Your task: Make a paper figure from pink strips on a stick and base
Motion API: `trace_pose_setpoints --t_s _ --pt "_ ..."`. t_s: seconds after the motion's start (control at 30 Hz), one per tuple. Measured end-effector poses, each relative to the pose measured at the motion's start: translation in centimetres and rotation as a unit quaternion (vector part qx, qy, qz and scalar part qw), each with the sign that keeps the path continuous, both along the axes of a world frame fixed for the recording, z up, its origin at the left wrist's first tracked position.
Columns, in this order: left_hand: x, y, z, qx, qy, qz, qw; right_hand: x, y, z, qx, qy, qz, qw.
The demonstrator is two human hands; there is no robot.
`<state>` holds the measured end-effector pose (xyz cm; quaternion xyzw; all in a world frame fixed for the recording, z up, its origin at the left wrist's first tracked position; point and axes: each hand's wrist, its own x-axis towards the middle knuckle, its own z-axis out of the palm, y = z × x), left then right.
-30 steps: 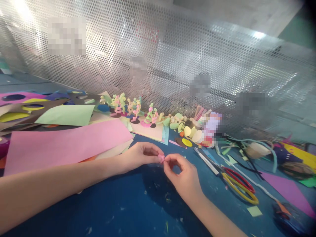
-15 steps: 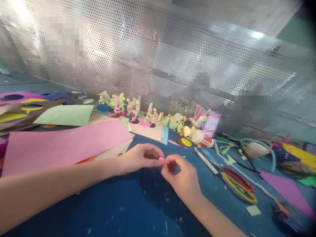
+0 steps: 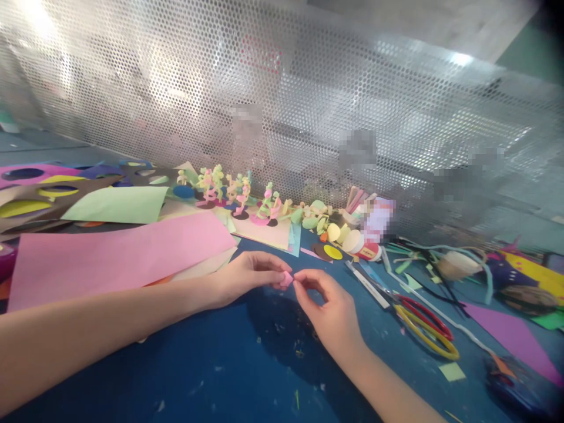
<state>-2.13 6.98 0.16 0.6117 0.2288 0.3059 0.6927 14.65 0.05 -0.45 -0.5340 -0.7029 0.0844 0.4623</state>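
Both forearms are bare, no sleeves showing; left hand (image 3: 247, 277) and right hand (image 3: 332, 317) wear no gloves or rings.

A single head-worn camera looks forward and down from close above the blue table (image 3: 211, 364), facing the perforated metal screen (image 3: 308, 106) along its far edge.

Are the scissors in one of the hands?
No, the scissors lie on the blue table to the right, while the left hand and right hand pinch a small pink piece between them.
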Motion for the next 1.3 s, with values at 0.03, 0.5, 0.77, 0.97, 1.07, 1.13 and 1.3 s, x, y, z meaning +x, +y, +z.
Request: trace_pose_setpoints --t_s 0.03,0.5,0.77,0.97,1.07,1.13,1.3 --pt "0.02 0.01 -0.03 -0.006 -0.001 0.001 1.0 -0.03 -0.01 0.0 0.003 -0.006 0.001 1.0" --pt "-0.02 0.31 -0.6 0.006 0.024 0.004 1.0 -0.15 -0.1 0.1 0.004 -0.031 0.003 1.0" --pt "0.06 0.22 -0.52 0.012 0.031 0.003 0.999 -0.35 -0.21 0.13 0.005 -0.048 -0.009 0.999" --pt "-0.05 0.11 -0.15 0.008 0.032 -0.026 0.999 -0.44 -0.24 0.26 0.026 -0.064 -0.02 0.997" --pt "0.03 0.14 -0.33 -0.007 0.001 -0.03 1.0 -0.43 -0.11 0.36 -0.009 -0.024 -0.034 0.999" --pt "0.11 0.2 -0.57 0.007 -0.011 -0.033 0.999 -0.4 -0.02 0.32 -0.029 0.005 -0.043 0.999" --pt "0.21 0.35 -0.99 0.042 0.02 0.0 0.999 -0.32 0.01 0.02 -0.022 0.013 -0.024 0.999"
